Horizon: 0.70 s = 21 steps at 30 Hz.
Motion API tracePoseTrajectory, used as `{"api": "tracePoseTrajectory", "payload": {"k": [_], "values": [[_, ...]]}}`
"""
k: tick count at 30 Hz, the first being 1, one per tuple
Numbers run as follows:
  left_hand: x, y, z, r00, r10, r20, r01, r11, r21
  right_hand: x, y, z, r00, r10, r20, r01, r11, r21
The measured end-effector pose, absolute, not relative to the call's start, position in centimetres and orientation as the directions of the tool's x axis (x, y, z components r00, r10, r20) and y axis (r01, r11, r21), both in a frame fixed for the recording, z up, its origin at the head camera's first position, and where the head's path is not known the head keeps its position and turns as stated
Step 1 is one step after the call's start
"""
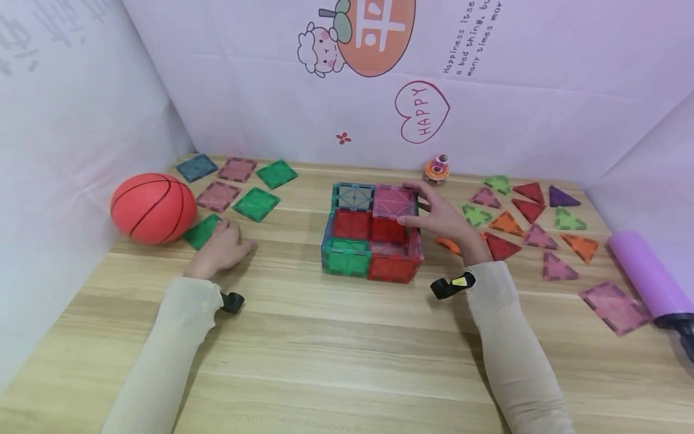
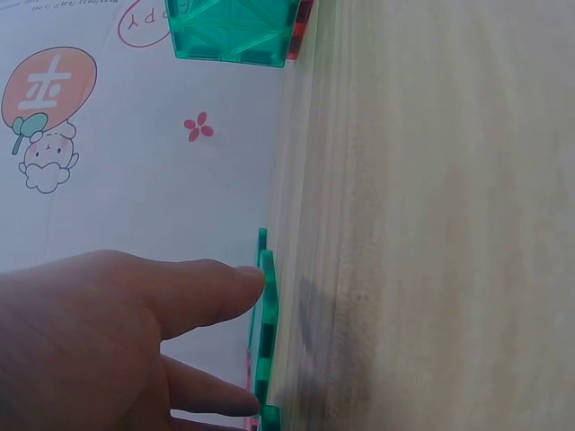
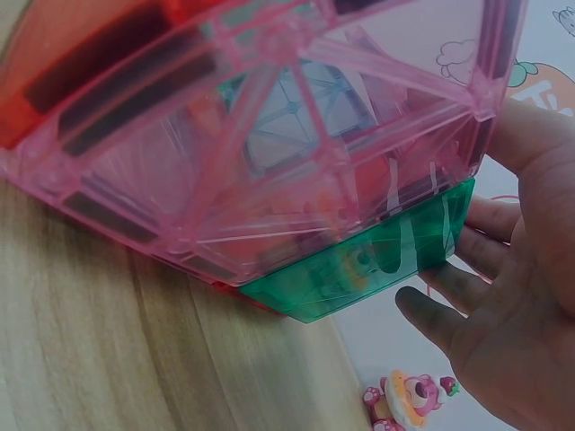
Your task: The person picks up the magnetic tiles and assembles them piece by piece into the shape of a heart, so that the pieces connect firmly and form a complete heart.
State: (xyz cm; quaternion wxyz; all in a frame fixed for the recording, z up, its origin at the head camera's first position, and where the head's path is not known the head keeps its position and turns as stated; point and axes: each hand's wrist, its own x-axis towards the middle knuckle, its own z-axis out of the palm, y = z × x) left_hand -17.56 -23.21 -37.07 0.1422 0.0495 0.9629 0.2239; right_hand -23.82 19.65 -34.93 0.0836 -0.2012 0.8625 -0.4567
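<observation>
My left hand (image 1: 219,249) reaches over a green square magnetic tile (image 1: 202,232) lying on the table, with its fingertips at the tile's near edge. In the left wrist view the thumb is straight and apart from the fingers. My right hand (image 1: 441,215) is at the back right corner of an open box built of magnetic tiles (image 1: 347,260). Its thumb and forefinger hold a pink square tile (image 1: 394,202) at the box top by opposite edges. In the right wrist view the other fingers (image 3: 458,287) are loosely bent beside a green wall tile (image 3: 377,256).
Square tiles, among them a blue one (image 1: 197,167), lie at the back left by a red ball (image 1: 153,208). Several triangle tiles (image 1: 528,211) spread at the right. A large pink tile (image 1: 615,307) and a purple cylinder (image 1: 647,274) lie farther right. A small toy figure (image 1: 437,169) stands behind.
</observation>
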Motion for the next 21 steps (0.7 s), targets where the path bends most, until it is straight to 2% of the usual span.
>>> {"api": "tracePoseTrajectory", "payload": {"k": [11, 16, 21], "values": [[-17.5, -23.1, -37.0, -0.957, 0.173, -0.233, 0.053, 0.894, 0.444, -23.8, 19.5, -34.9, -0.906, -0.421, 0.041, -0.269, 0.497, -0.825], [-17.6, -23.1, -37.2, -0.957, 0.171, -0.237, 0.051, 0.896, 0.441, -22.7, 18.8, -33.4, -0.907, -0.42, 0.019, -0.252, 0.507, -0.824], [-17.6, -23.1, -37.2, -0.955, 0.168, -0.245, 0.044, 0.896, 0.441, -23.3, 19.2, -34.3, -0.907, -0.421, 0.028, -0.26, 0.506, -0.822]]}}
